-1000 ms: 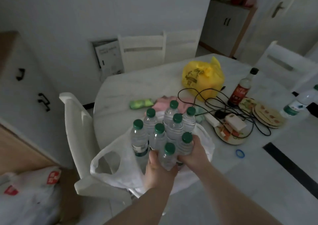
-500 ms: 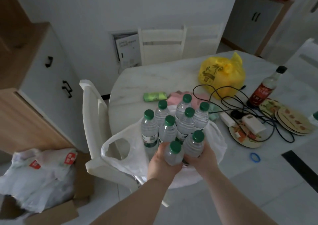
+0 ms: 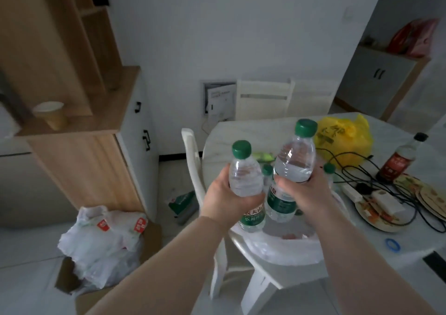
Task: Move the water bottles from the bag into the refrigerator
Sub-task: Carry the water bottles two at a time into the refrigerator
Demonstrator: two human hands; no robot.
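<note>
Left hand [image 3: 229, 201] wraps the left bottle [image 3: 245, 179] at mid-body, just above its label. Right hand [image 3: 309, 194] grips the right bottle [image 3: 295, 160] low on the body. Both are upright, lifted clear above the white bag [image 3: 284, 247] at the counter [image 3: 241, 131] edge. Remaining bottles [image 3: 280, 201] stand in the bag. They look full and sealed, so moderate weight. The thin ribbed plastic likely dents if squeezed and may be slick. Best hold is round the waist, not the green cap. Labels are green with a red strip and white Chinese characters, partly covered, not fully readable. Beyond the bag, a yellow sack [image 3: 342, 136] has dark print, unreadable, and the sauce bottle [image 3: 395, 162] has a blurred red label. No refrigerator is identifiable.
</note>
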